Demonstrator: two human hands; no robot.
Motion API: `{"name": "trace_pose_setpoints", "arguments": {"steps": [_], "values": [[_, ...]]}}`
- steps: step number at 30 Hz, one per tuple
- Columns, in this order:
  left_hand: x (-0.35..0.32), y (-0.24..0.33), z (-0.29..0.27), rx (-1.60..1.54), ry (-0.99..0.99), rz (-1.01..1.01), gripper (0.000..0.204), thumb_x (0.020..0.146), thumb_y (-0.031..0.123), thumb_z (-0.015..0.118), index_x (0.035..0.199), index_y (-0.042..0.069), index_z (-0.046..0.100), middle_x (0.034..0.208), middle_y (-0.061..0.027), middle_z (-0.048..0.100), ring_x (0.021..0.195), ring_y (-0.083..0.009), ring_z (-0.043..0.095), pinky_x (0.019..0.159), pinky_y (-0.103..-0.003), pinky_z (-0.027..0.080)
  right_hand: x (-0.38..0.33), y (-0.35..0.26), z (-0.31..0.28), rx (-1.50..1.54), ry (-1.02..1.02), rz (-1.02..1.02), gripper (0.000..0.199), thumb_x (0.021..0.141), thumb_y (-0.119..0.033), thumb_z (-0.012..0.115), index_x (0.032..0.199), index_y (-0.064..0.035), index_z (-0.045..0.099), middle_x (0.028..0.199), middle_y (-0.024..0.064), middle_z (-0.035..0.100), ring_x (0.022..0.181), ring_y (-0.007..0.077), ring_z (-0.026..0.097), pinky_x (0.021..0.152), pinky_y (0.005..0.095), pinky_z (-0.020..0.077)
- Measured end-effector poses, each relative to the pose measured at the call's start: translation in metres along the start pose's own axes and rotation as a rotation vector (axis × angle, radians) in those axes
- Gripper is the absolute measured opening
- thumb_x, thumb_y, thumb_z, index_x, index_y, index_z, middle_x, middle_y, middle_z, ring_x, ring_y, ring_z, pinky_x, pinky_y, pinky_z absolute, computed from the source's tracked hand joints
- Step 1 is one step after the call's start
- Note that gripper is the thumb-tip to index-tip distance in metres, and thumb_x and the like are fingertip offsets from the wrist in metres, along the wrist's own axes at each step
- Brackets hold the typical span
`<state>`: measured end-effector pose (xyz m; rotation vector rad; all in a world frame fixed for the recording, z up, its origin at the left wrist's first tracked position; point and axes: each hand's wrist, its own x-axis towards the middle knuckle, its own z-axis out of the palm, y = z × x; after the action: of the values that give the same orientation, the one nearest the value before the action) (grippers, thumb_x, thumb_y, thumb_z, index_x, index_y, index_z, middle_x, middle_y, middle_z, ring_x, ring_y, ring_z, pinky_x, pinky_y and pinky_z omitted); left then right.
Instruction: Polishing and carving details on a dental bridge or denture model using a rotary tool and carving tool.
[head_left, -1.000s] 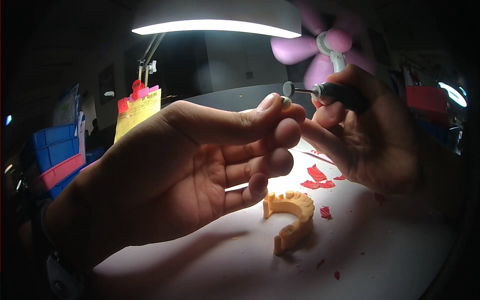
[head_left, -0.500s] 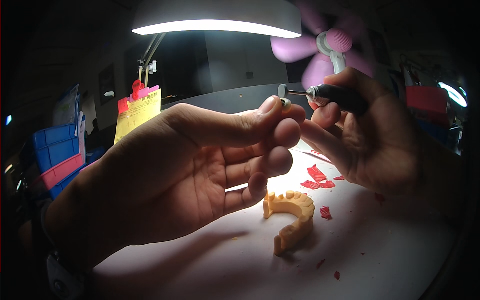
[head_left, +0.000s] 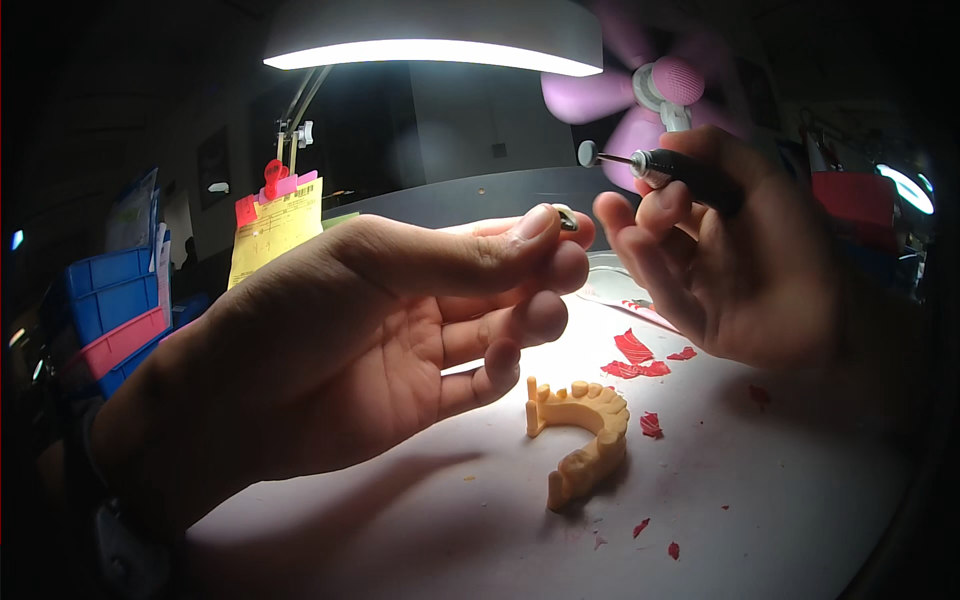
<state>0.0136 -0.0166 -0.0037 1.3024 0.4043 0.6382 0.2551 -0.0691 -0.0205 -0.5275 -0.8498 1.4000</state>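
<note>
Between thumb and index finger, my left hand (head_left: pixel 400 320) pinches a small dental crown (head_left: pixel 567 218), pale outside with a dark metallic hollow facing right. My right hand (head_left: pixel 730 240) grips a dark rotary handpiece (head_left: pixel 695 182) with a silver collar. Its thin shank carries a pale polishing disc (head_left: pixel 587 153), which is up and to the right of the crown and apart from it. Below the hands, a tan dental arch model (head_left: pixel 600 425) with several teeth and upright posts lies on the white tabletop (head_left: pixel 400 530).
Red wax-like scraps (head_left: pixel 635 368) are scattered right of the model. A bright lamp (head_left: pixel 430 55) hangs overhead, with a pink fan (head_left: pixel 640 120) behind my right hand. Yellow paper (head_left: pixel 275 230) is clipped at the back left, near stacked blue bins (head_left: pixel 110 290) and a pink one (head_left: pixel 125 340).
The disc and handpiece have drawn up and right, away from the crown. My left hand has shifted slightly left and down, and the crown is turned so its dark hollow shows more.
</note>
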Motion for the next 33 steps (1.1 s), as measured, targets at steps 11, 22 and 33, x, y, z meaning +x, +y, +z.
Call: {"name": "trace_pose_setpoints", "arguments": {"steps": [11,22,33], "values": [[0.008,0.001,-0.002,1.051,0.156,-0.003,0.045,0.089,0.030,0.083,0.120,-0.001,0.071,0.102,-0.0103,0.072,0.092,-0.0120,0.065,0.081,-0.026,0.050,-0.052,-0.106,-0.055,-0.618,0.470,0.160,0.026,0.086,-0.029,0.068,0.095,-0.0069,0.057,0.061,-0.0053,0.047,0.053,0.0055,0.044,0.049,0.0231,0.0358],[0.011,-0.004,0.002,1.019,0.162,-0.135,0.038,0.089,0.027,0.084,0.113,-0.001,0.075,0.105,-0.0133,0.073,0.098,-0.0151,0.067,0.084,-0.025,0.052,-0.078,-0.121,-0.096,-2.023,0.954,0.291,0.054,0.079,-0.036,0.077,0.118,-0.0019,0.063,0.090,0.0096,0.067,0.076,0.0161,0.064,0.069,0.0303,0.0507],[0.011,-0.006,-0.001,1.001,0.115,-0.117,0.036,0.089,0.027,0.084,0.111,0.001,0.075,0.104,-0.0113,0.071,0.096,-0.0128,0.064,0.083,-0.025,0.050,-0.064,-0.096,-0.075,-2.174,1.125,0.461,0.075,0.075,-0.046,0.084,0.131,0.0006,0.066,0.104,0.0169,0.074,0.092,0.0246,0.072,0.082,0.0345,0.0567]]}}
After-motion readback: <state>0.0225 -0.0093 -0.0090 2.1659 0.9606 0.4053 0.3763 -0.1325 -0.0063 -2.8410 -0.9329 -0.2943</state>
